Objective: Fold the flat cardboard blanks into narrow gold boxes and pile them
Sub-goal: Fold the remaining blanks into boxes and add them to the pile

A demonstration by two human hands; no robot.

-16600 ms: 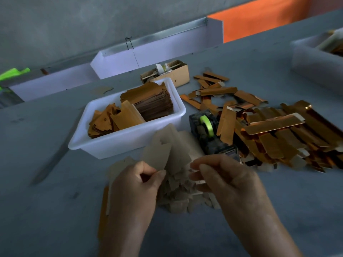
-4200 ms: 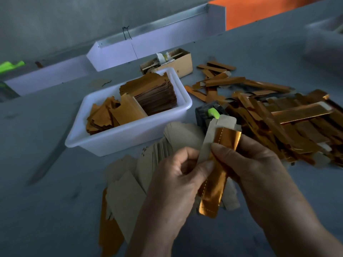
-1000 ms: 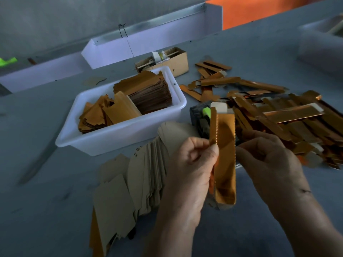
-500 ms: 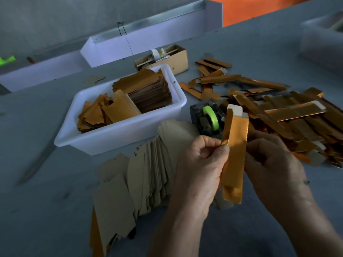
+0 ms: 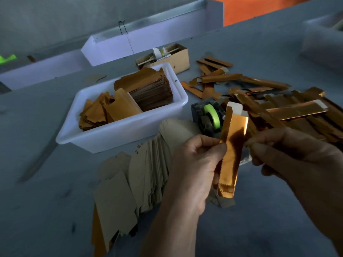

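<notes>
My left hand (image 5: 193, 167) pinches a narrow, shiny gold-foil cardboard box (image 5: 232, 153) upright above the grey table (image 5: 46, 201); my right hand (image 5: 297, 160) grips its right edge with curled fingers. Matte brown flat cardboard blanks (image 5: 133, 182) fan out just left of it.

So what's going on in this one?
A person is folding gold boxes at a grey table. The left hand pinches a half-formed narrow gold box upright, and the right hand holds its other edge. Flat blanks are fanned out below, more fill the white tub, and finished boxes are piled to the right behind a tape dispenser.
</notes>
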